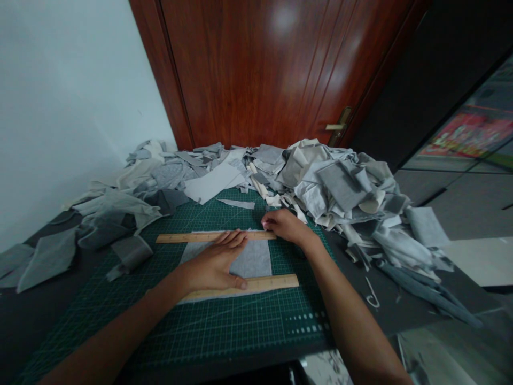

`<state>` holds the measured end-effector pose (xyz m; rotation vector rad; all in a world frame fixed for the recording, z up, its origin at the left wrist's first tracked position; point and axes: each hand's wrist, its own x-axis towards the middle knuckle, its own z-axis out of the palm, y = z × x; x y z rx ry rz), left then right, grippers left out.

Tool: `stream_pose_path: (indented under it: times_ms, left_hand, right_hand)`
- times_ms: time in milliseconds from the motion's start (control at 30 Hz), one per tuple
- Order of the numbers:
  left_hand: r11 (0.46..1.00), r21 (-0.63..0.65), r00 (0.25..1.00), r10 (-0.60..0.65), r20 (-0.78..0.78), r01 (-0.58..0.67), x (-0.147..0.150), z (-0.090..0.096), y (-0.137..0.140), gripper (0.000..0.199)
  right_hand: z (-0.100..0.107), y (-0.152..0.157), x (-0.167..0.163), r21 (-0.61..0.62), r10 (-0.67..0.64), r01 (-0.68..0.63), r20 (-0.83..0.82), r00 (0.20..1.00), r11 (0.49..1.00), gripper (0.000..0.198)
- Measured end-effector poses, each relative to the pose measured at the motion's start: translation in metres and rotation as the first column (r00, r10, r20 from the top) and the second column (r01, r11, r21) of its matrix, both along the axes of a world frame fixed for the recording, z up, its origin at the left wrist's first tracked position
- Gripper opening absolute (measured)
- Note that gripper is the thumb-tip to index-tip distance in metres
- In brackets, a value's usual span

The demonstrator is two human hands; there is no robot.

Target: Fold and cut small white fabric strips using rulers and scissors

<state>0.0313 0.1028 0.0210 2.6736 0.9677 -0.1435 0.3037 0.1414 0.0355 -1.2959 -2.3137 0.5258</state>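
A piece of light grey cloth [256, 258] lies flat on the green cutting mat [224, 331]. Two wooden rulers cross it from side to side: the far ruler [172, 238] along its far edge, the near ruler [278, 282] close to its near edge. My left hand [214, 263] is spread over the cloth, fingertips pressing on the far ruler and thumb on the near one. At the far ruler's right end is my right hand [285, 224], its fingers curled together in a pinch. What they hold, if anything, is hidden.
Grey and white cloth scraps [160, 171] are heaped along the back and left. A taller heap [336, 182] stands at the back right. A narrow cloth strip [236, 203] lies beyond the far ruler. A wooden door [256, 75] closes off the back.
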Motion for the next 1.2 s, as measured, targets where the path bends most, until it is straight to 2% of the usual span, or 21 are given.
stream_pose_path:
  times_ms: [433,867,1100,1200]
  left_hand:
    - [1.000,0.017,1.000,-0.017,0.018,0.017,-0.0014,-0.0023,0.0009,0.123]
    - [1.000,-0.006,0.999,-0.009,0.049,0.009,-0.0021,-0.0032,0.0008,0.126]
    - [1.000,-0.023,1.000,0.001,0.015,-0.001,-0.0001,0.0032,-0.0011,0.127]
    - [1.000,-0.022,1.000,0.009,-0.004,-0.009,0.0005,0.0048,-0.0018,0.126]
  right_hand:
    - [0.0012,-0.0004,-0.0016,-0.022,-0.018,0.019,0.048,0.999,1.000,0.017]
    - [0.0032,-0.0044,-0.0088,0.047,-0.084,0.078,0.160,0.984,0.996,0.016]
    - [0.0043,-0.0046,-0.0071,0.031,-0.086,0.083,0.088,0.992,0.996,0.016]
    - [0.0053,-0.0053,-0.0063,0.044,-0.086,0.081,0.116,0.990,0.996,0.015]
